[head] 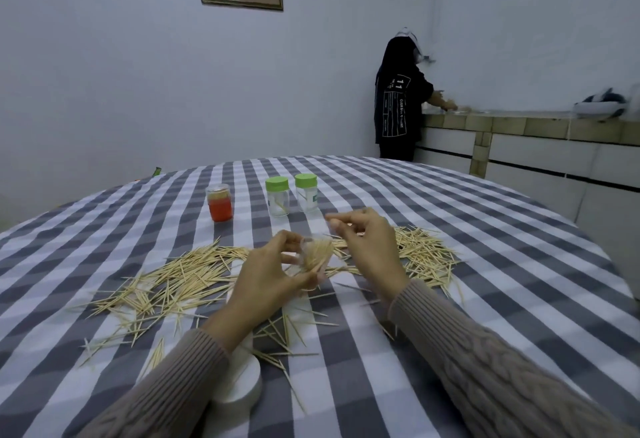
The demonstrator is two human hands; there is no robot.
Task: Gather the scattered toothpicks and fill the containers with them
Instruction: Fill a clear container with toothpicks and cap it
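Above the checked worktop (450, 229), the left hand (266, 278) holds in its grip a clear container (313, 255) packed with toothpicks, the right hand (367, 240) pinches beside it, and scattered toothpicks (166, 281) lie on both sides.

Toothpicks (180, 275) lie scattered in pale heaps across the checked tabletop (485, 247) | a clear jar (313, 257) packed with picks is tilted, held aloft | two green-capped jars (277, 196) and an orange one (219, 202) stand upright behind.
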